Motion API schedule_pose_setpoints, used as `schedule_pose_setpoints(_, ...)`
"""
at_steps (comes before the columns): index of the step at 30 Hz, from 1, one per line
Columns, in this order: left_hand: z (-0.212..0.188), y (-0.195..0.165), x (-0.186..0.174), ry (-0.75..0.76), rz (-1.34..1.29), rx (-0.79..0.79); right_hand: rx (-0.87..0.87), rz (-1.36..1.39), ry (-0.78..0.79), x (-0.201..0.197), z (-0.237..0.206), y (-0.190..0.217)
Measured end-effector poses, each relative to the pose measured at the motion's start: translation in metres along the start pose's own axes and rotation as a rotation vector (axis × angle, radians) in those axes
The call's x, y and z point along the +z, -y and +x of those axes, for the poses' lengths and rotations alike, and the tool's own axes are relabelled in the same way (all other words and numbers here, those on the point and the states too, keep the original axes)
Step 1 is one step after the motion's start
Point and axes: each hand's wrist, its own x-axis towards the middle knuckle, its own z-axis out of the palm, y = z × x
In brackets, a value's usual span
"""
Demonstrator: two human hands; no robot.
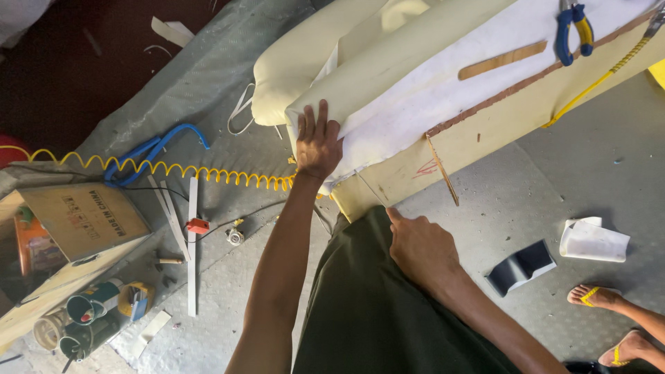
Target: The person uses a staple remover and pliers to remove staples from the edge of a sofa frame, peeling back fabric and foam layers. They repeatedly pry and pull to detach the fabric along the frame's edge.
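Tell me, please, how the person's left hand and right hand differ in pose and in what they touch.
The left hand lies flat with fingers spread on the cream foam padding; the right hand is loosely curled by the wooden frame's lower corner, forefinger pointing at it. The left arm reaches farther out; the right stays near the body. Both are bare and hold no tool.

Light: soft daylight, bright upper right | shadows: dark upper-left corner, faint elsewhere | focus: sharp, slight wide-angle edge stretch
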Motion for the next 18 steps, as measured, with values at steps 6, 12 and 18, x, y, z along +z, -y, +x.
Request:
schedule_pose_setpoints(6, -0.001, 0.006, 0.006, -0.015, 0.006, 0.007, -0.027, -0.087, 0.046, -0.01, 0.012, 0.029)
schedule_pose_setpoints(12, 0.002, 0.003, 0.006, -0.048, 0.023, 0.008, -0.032, -0.035, 0.037, 0.013, 0.009, -0.017)
schedule_pose_setpoints(18, 0.005, -0.003, -0.001, -0.05, 0.016, 0.004, -0.316, 0.299, -0.304, 0.073, 0.037, -0.087)
